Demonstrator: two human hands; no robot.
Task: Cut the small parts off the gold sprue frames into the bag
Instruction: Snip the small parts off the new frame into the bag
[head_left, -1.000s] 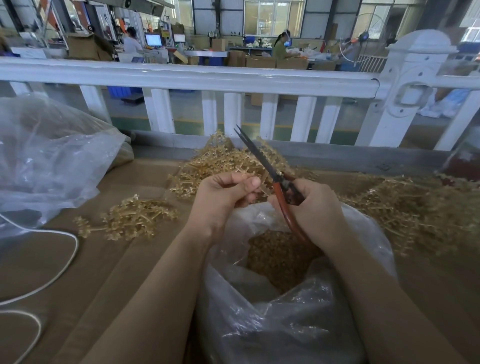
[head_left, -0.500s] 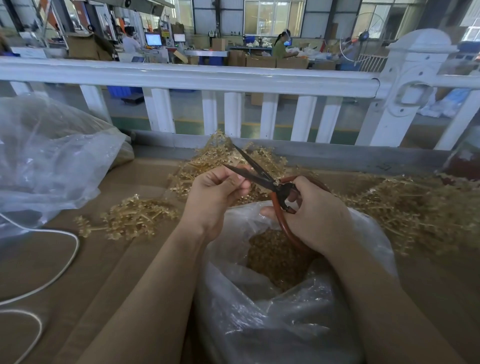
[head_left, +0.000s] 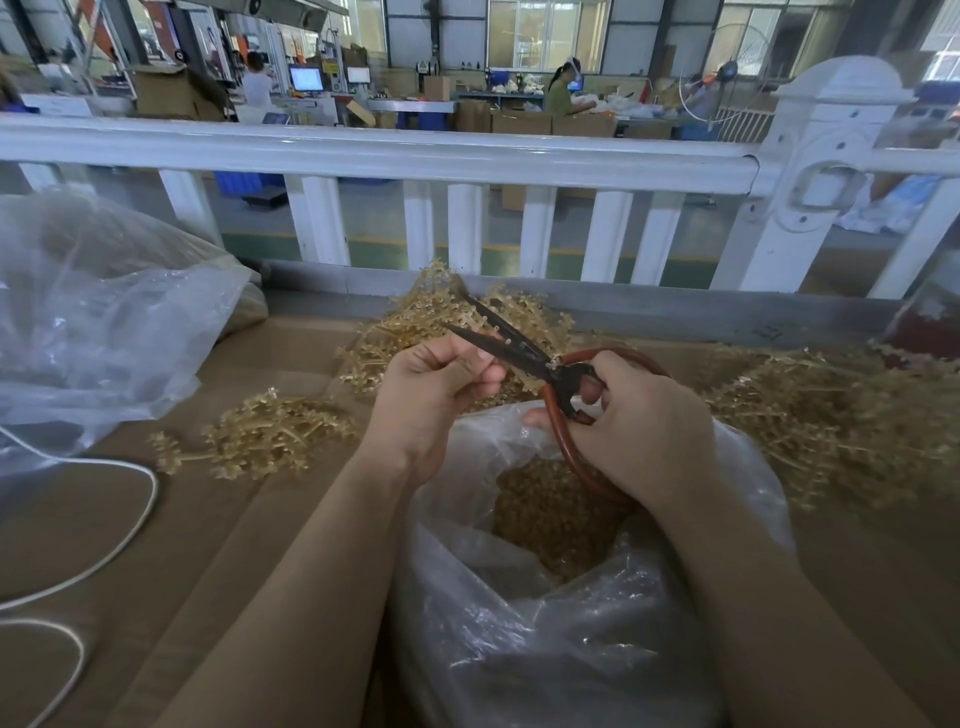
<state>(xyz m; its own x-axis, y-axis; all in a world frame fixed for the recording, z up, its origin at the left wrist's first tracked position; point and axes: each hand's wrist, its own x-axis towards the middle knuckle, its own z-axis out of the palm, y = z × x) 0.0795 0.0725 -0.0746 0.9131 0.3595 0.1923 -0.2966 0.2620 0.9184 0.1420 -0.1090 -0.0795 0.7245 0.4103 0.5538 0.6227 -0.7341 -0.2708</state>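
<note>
My right hand (head_left: 634, 421) grips red-handled scissors (head_left: 524, 353) over the open clear bag (head_left: 545, 649). The dark blades are spread apart and point up and left. My left hand (head_left: 436, 384) pinches a small piece of gold sprue frame at the blades; the piece is mostly hidden by my fingers. Loose gold cut parts (head_left: 550, 514) fill the bottom of the bag. A heap of gold sprue frames (head_left: 441, 322) lies just behind my hands.
More gold frames lie in a small pile at the left (head_left: 260, 441) and a big pile at the right (head_left: 831, 415). A large clear bag (head_left: 93, 322) sits far left, a white cord (head_left: 130, 519) below it. A white railing (head_left: 415, 150) borders the cardboard-covered table (head_left: 218, 545).
The scissor blades went from shut and raised to spread open and lowered toward my left hand's fingers. Both hands stay over the bag.
</note>
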